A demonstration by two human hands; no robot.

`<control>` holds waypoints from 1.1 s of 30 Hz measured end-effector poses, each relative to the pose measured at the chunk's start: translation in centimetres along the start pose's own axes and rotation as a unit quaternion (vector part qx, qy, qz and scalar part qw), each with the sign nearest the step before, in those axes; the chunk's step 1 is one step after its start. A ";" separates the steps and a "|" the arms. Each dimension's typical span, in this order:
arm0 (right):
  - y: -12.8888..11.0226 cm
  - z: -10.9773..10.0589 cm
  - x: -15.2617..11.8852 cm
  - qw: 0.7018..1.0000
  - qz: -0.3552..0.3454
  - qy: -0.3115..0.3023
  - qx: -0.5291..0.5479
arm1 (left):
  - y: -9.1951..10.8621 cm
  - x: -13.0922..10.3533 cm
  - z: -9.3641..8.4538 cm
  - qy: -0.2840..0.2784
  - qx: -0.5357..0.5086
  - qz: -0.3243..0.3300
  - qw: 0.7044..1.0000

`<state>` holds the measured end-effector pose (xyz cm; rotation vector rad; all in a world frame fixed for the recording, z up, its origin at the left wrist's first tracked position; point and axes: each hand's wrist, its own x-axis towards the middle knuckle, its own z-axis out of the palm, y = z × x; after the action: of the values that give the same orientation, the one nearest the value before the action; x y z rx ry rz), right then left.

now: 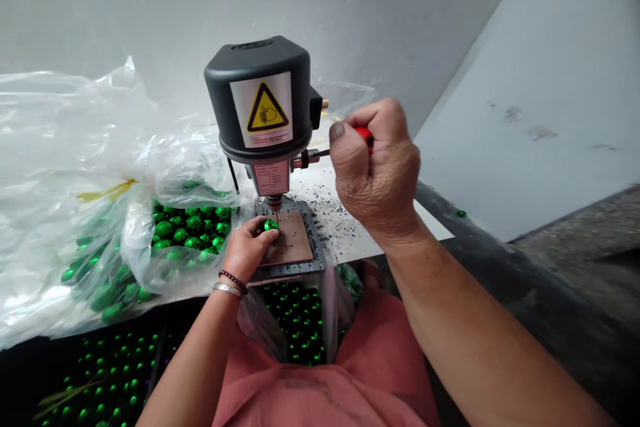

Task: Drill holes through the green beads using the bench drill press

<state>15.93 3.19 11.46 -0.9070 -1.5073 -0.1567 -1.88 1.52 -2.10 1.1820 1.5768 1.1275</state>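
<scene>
My left hand (249, 247) pinches a shiny green ball (271, 225) against the brown board (295, 240) on the base of a small drill press (260, 100). The thin drill bit (277, 217) comes down at the ball; whether it has entered the ball I cannot tell. My right hand (377, 170) is wrapped round the red knob (364, 138) of the drill press lever, to the right of the machine's dark housing. A yellow warning label (269, 109) faces me on that housing.
Left of the machine, an open clear plastic bag (137, 240) holds many green balls (193, 223). More balls (295, 320) lie in a bag between my legs, and others (110, 373) below the table at left. Dark shavings (330, 213) litter the white tabletop (360, 240). A wall stands behind.
</scene>
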 end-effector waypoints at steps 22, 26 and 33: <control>0.1 -0.3 -0.6 1.000 0.012 -0.020 0.022 | 0.2 -0.6 1.1 0.015 0.168 0.150 0.974; 0.0 -0.4 -0.6 1.000 -0.002 -0.015 0.022 | -0.2 -0.6 1.3 0.026 0.156 0.104 0.982; 0.3 -0.5 -2.2 1.000 -0.014 0.004 0.000 | -0.1 -0.6 1.5 0.035 0.205 0.094 0.974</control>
<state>16.20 2.12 9.49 -0.8838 -1.5137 -0.1808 -0.37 1.18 -2.48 1.6052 1.8387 0.9953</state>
